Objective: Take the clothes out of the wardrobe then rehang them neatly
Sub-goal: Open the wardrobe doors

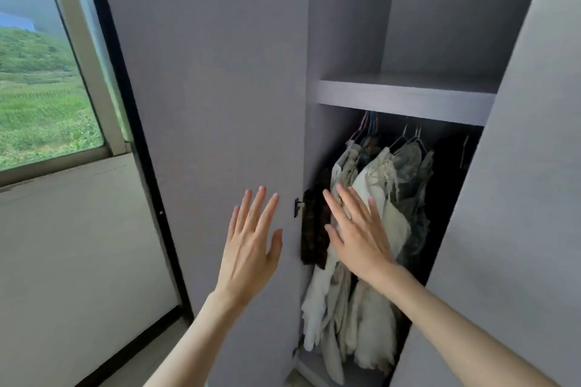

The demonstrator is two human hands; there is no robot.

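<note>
Left of the wardrobe opening, left hand flat, fingers apart, against the door. Inside, right hand spread, empty, before pale clothes on hangers. Best lifted hook-first, 1 hanger each time.

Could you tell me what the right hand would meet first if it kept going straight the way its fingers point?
Most likely the pale hanging clothes: the right hand is open, fingers aimed up and into the wardrobe opening, directly over them. Depth is unclear, so it may already be brushing them.
</note>
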